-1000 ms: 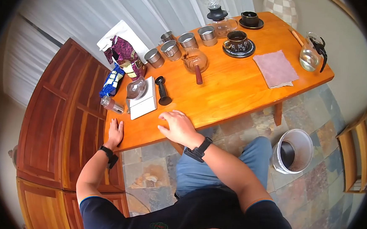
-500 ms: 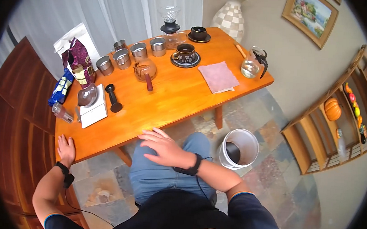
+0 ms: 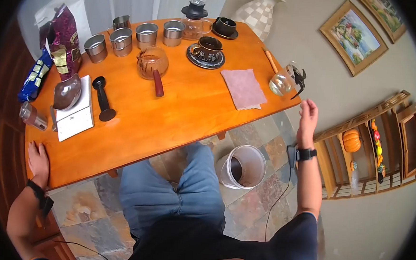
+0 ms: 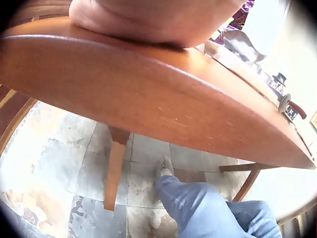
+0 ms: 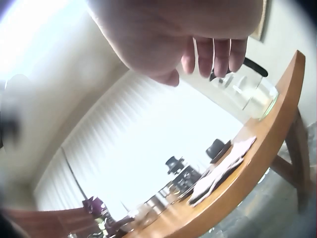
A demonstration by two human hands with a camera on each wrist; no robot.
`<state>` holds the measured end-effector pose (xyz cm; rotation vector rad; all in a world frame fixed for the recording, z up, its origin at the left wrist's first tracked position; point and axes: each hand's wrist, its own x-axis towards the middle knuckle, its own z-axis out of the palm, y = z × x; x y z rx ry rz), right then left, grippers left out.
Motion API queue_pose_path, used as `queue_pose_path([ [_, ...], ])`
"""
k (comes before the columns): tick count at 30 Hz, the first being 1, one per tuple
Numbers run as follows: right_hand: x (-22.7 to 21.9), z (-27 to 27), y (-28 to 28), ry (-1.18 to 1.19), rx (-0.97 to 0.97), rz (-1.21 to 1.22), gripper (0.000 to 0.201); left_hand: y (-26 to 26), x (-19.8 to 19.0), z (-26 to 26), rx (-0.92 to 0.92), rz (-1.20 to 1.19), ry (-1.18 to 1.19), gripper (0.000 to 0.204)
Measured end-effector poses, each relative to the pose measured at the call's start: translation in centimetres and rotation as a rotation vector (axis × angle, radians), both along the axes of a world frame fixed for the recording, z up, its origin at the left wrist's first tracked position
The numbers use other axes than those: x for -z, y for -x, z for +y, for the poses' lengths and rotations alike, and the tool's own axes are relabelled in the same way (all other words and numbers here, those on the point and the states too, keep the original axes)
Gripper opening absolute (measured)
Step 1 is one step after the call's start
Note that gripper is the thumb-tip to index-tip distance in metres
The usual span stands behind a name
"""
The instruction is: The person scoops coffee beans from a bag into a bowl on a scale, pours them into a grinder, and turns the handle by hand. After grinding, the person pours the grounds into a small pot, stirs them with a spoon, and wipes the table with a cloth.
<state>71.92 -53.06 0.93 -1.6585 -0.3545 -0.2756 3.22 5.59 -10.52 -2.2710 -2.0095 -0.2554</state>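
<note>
My left hand [image 3: 38,161] rests flat on the near left corner of the wooden table [image 3: 170,120]; in the left wrist view its heel lies along the table edge. Nothing is in it. Raised off the table's right end is my right hand [image 3: 307,122], empty, its fingers loosely bent. Closest to it stands a glass jug [image 3: 281,84] with a black handle and clear liquid inside. In the right wrist view the fingers [image 5: 221,57] overlap the jug's handle side. A pink cloth [image 3: 244,88] lies left of the jug.
Along the back stand several metal cups [image 3: 147,35], a glass pot [image 3: 152,63], a dark cup [image 3: 208,49] and a dripper [image 3: 195,11]. At left are a white scale [image 3: 77,117], a black scoop [image 3: 103,100] and a purple bag [image 3: 66,38]. A bucket [image 3: 244,166] stands on the floor.
My right hand has swung from the table's near edge, over the lap, out to the right beside the jug. The head view has turned right. The left hand stays on the table.
</note>
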Motion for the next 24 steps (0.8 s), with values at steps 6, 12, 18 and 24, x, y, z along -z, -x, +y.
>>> queue_pose_path([
  [6, -0.6, 0.7, -9.5, 0.171, 0.142, 0.196, 0.064, 0.2, 0.1, -0.9, 0.030, -0.055, -0.052, 0.055],
  [12, -0.8, 4.1, -11.3, -0.016, 0.091, 0.389, 0.055, -0.8, -1.1, -2.6, 0.018, -0.024, -0.057, 0.055],
  [18, -1.3, 6.3, -10.3, -0.109, 0.219, 0.406, 0.045, -2.1, -2.5, -3.9, -0.029, -0.006, -0.002, 0.057],
  [24, 0.1, 5.1, -13.7, -0.317, 0.136, 0.358, 0.038, -3.3, -3.7, -4.9, -0.053, -0.008, 0.017, 0.056],
])
